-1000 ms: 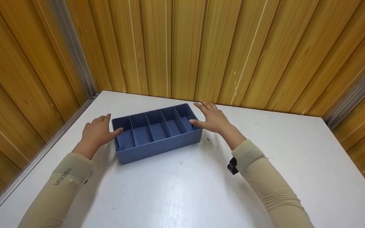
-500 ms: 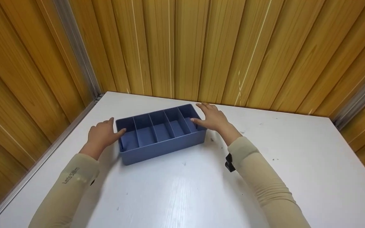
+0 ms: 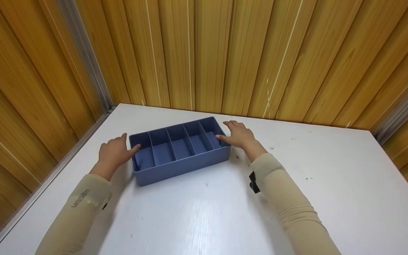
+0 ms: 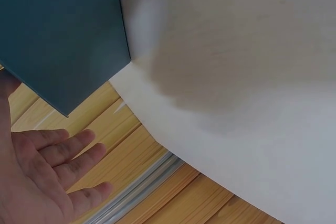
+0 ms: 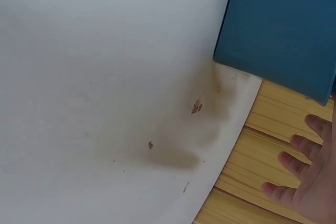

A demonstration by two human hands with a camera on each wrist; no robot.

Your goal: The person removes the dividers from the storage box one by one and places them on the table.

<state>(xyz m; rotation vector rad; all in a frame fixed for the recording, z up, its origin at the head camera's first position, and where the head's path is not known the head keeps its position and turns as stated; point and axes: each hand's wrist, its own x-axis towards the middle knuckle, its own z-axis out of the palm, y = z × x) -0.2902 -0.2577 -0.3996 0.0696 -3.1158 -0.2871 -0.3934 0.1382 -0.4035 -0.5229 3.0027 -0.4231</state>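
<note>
A blue divided storage box [image 3: 184, 165] sits slightly angled on the white table, with thin upright dividers making several bare compartments. At its left end is my left hand [image 3: 113, 152], thumb over the rim and fingers outside. My right hand [image 3: 240, 135] is at the right end in a like pose, thumb over the rim there. In the left wrist view, the left fingers [image 4: 71, 153] are spread and apart from the box's end wall [image 4: 68, 30]. The right wrist view has the right fingers [image 5: 296, 163] loosely extended, also apart from the wall [image 5: 283, 30].
The white table [image 3: 197, 219] has small dark marks and chips near the right hand. Yellow wood-look panels [image 3: 211, 53] rise behind and at both sides. A metal corner post [image 3: 87, 60] stands at the back left.
The view has shifted slightly, so the box appears a little farther right. My right hand has dropped slightly toward the near side of the box's right end. The left hand keeps its pose.
</note>
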